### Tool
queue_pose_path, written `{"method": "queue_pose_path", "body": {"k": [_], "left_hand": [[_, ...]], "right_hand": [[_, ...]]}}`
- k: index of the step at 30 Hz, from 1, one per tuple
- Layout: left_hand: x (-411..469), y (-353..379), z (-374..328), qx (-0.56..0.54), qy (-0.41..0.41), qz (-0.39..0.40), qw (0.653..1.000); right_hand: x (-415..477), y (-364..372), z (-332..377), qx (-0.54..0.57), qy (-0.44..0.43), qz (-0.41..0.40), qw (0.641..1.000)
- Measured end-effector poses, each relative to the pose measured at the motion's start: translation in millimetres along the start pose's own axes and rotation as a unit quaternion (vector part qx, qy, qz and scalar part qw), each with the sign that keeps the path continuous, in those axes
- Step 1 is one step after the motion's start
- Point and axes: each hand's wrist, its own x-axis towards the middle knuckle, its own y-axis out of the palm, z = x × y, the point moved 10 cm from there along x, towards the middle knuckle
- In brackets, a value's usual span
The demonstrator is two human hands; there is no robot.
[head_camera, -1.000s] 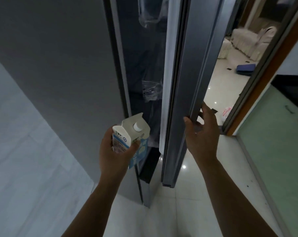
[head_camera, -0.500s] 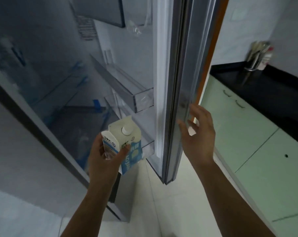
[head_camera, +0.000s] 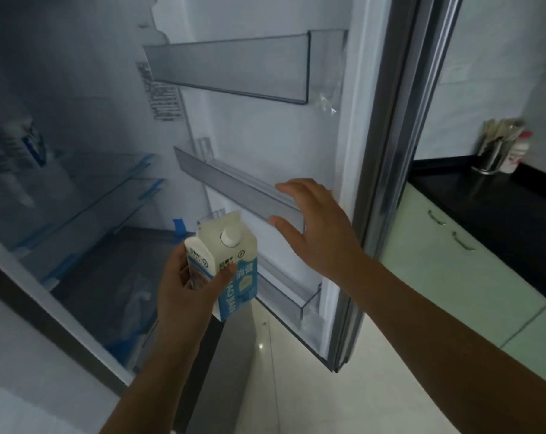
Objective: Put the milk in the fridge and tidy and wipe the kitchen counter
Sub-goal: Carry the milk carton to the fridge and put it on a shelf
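A: Where do we have the milk carton (head_camera: 231, 264)?

B: In our left hand (head_camera: 184, 286), fingers wrapped around its lower half, cap up. It sits in the air just in front of the open fridge door (head_camera: 300, 136), low beside the door's bottom shelf (head_camera: 290, 292).

A: And our right hand (head_camera: 315, 227)?

B: Spread wide and grasping nothing, up near the front rail of the door's middle shelf (head_camera: 234, 186). We cannot tell whether the fingertips touch it.

A: What sits beyond the door?

B: To its right runs the black desk (head_camera: 485, 198) over pale green cabinets (head_camera: 453, 277), with a metal utensil holder (head_camera: 491, 155) standing on it. To the door's left, the fridge's glass shelves (head_camera: 86, 195) look blurred.
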Motion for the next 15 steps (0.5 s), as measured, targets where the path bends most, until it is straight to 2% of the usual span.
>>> {"method": "queue_pose_path", "body": {"k": [5, 9, 15], "left_hand": [[23, 15, -5, -0.002, 0.007, -0.003, 1.0], [48, 30, 3, -0.009, 0.002, 0.014, 1.0], [94, 48, 10, -0.03, 0.013, 0.025, 0.999]], "right_hand": [[10, -2, -49, -0.032, -0.019, 0.019, 0.999], [16, -12, -86, -0.04, -0.002, 0.034, 0.999], [47, -5, -110, -0.111, 0.03, 0.081, 0.99]]}}
